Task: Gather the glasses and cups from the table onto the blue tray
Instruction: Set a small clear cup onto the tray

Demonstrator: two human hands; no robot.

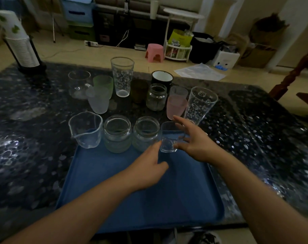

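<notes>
Tray (114, 199) far edge hidden behind jars; small glass (168, 140) blurred.

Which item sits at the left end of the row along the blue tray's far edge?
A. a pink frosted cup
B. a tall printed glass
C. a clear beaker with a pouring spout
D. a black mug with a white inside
C: the clear spouted beaker stands leftmost on the blue tray, beside two jars.
</notes>
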